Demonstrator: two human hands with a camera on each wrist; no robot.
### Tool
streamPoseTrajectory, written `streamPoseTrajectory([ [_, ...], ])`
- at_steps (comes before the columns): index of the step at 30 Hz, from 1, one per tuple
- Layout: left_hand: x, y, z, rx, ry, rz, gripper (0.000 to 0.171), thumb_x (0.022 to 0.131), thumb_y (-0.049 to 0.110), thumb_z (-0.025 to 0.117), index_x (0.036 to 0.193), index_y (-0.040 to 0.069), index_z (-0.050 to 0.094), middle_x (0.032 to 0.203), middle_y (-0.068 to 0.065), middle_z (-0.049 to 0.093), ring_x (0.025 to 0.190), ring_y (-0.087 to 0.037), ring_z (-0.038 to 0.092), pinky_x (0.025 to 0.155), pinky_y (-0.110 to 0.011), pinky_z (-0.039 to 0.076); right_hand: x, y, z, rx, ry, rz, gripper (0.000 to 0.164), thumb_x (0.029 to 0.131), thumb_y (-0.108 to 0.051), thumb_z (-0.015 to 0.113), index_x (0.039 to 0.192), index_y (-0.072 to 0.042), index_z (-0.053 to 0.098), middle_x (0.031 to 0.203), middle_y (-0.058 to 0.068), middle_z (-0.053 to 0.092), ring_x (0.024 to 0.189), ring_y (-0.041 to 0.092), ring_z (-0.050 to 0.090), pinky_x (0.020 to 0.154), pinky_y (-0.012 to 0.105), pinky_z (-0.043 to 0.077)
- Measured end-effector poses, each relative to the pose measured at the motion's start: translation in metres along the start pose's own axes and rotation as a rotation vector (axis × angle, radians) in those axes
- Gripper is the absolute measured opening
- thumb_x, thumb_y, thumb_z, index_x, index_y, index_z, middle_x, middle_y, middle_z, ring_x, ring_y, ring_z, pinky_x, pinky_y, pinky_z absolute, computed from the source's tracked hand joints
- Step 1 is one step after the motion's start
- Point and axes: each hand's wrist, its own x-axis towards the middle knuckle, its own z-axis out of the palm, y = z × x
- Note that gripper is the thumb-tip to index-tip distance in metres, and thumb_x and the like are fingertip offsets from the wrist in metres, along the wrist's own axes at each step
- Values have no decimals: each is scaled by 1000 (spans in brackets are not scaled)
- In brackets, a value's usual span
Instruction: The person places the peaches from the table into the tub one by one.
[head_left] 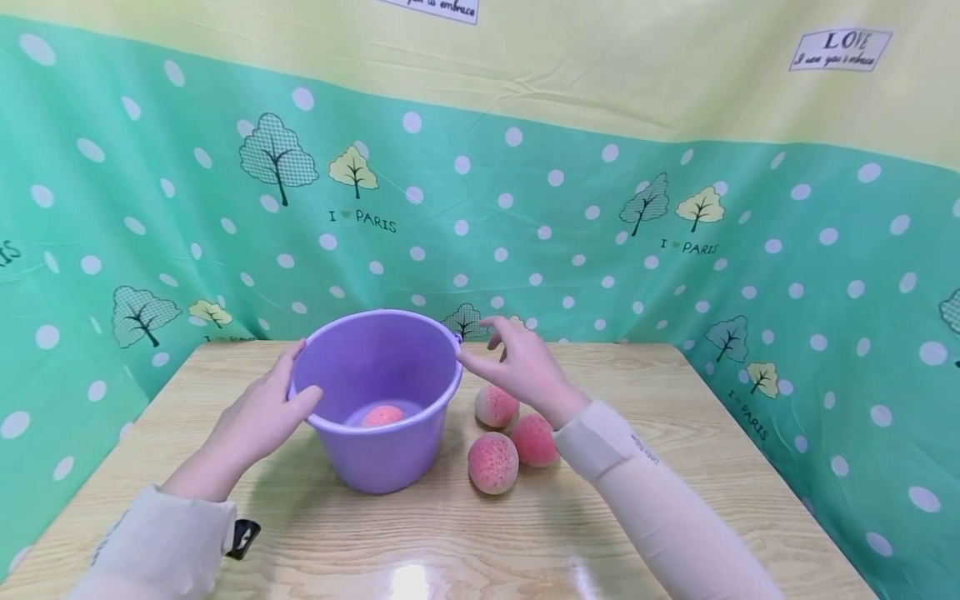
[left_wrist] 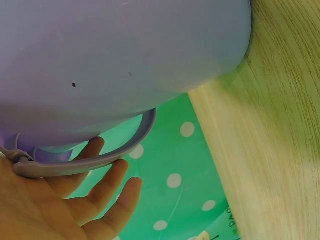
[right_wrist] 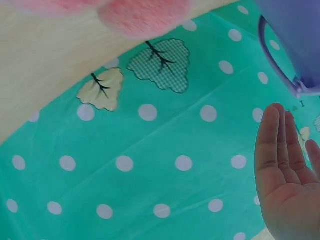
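A purple bucket (head_left: 378, 462) stands on the table with a pink peach-like ball (head_left: 383, 415) inside. My left hand (head_left: 258, 414) holds its left rim, thumb over the inner edge and fingers outside. Beneath those fingers, the bucket's curved handle (left_wrist: 107, 159) shows in the left wrist view. At the opposite side my right hand (head_left: 525, 367) hovers with nothing in its grasp, thumb tip right by the rim. Below and beside it sit three more pink-and-white balls: a rear one (head_left: 496, 407), a right one (head_left: 535, 440) and a front one (head_left: 492, 463).
The light wood table (head_left: 360, 550) runs back to a green and yellow curtain (head_left: 465, 225) printed with dots and trees. The curtain also borders the table on both sides. A black item (head_left: 243, 538) shows at the left sleeve cuff.
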Motion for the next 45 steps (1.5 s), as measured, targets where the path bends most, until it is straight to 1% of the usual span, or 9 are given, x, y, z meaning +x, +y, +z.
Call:
streamPoseTrajectory([
  [4, 0, 1, 0, 9, 5, 0, 80, 99, 39, 43, 159, 6, 2, 155, -33, 29, 135, -55, 39, 92, -71, 42, -6, 11, 4, 18, -8, 4, 64, 85, -56, 68, 134, -18, 55, 108, 3, 64, 92, 20, 61, 70, 32, 52],
  [7, 0, 1, 0, 8, 4, 0, 81, 99, 39, 44, 159, 6, 2, 155, -33, 29, 135, -55, 38, 92, -72, 42, -11, 18, 6, 22, -12, -5, 61, 85, -54, 70, 132, -18, 56, 107, 4, 65, 89, 19, 61, 68, 31, 52],
  [13, 1, -1, 1, 3, -2, -3, 81, 99, 39, 44, 160, 7, 1, 156, -33, 28, 135, -54, 38, 92, -72, 41, -20, 32, 16, 3, -30, -8, 62, 84, -51, 71, 133, -16, 58, 104, 6, 66, 86, 18, 61, 69, 30, 52],
  [23, 0, -1, 1, -4, -2, -5, 81, 99, 39, 43, 160, 7, 0, 156, -33, 28, 135, -54, 38, 93, -71, 41, -36, 45, 29, -15, -70, 38, 62, 83, -54, 71, 130, -15, 59, 98, 2, 66, 87, 17, 62, 74, 32, 53],
  [30, 0, -1, 1, 3, -6, -11, 81, 99, 41, 43, 160, 7, 1, 156, -33, 28, 135, -54, 38, 92, -71, 42, -44, 50, 35, -50, -118, 18, 60, 85, -51, 70, 129, -12, 60, 103, 5, 69, 92, 23, 65, 78, 35, 54],
  [35, 0, -1, 1, 4, -8, -12, 81, 99, 40, 43, 160, 8, 0, 156, -33, 28, 135, -54, 38, 92, -72, 42, -48, 53, 41, -91, -127, -6, 57, 85, -51, 71, 127, -15, 59, 106, 5, 70, 93, 19, 67, 79, 35, 55],
  [39, 0, -1, 1, 2, -11, -16, 81, 99, 40, 43, 160, 8, 0, 156, -32, 27, 135, -54, 38, 92, -72, 41, -50, 54, 45, -103, -128, -29, 51, 84, -50, 72, 120, -15, 62, 106, 4, 70, 95, 17, 69, 83, 35, 56],
  [41, 0, -1, 1, 1, -11, -17, 81, 99, 40, 43, 160, 8, 0, 156, -32, 27, 135, -54, 38, 92, -72, 41, -51, 54, 47, -100, -141, -37, 49, 84, -50, 73, 116, -14, 62, 103, 6, 70, 93, 18, 69, 84, 35, 56],
  [45, 0, -1, 1, -1, -9, -12, 82, 99, 40, 43, 160, 8, 0, 156, -32, 27, 135, -55, 38, 92, -72, 41, -53, 53, 51, -171, -159, -68, 54, 84, -55, 70, 116, -13, 63, 107, 8, 69, 95, 20, 67, 87, 39, 55],
])
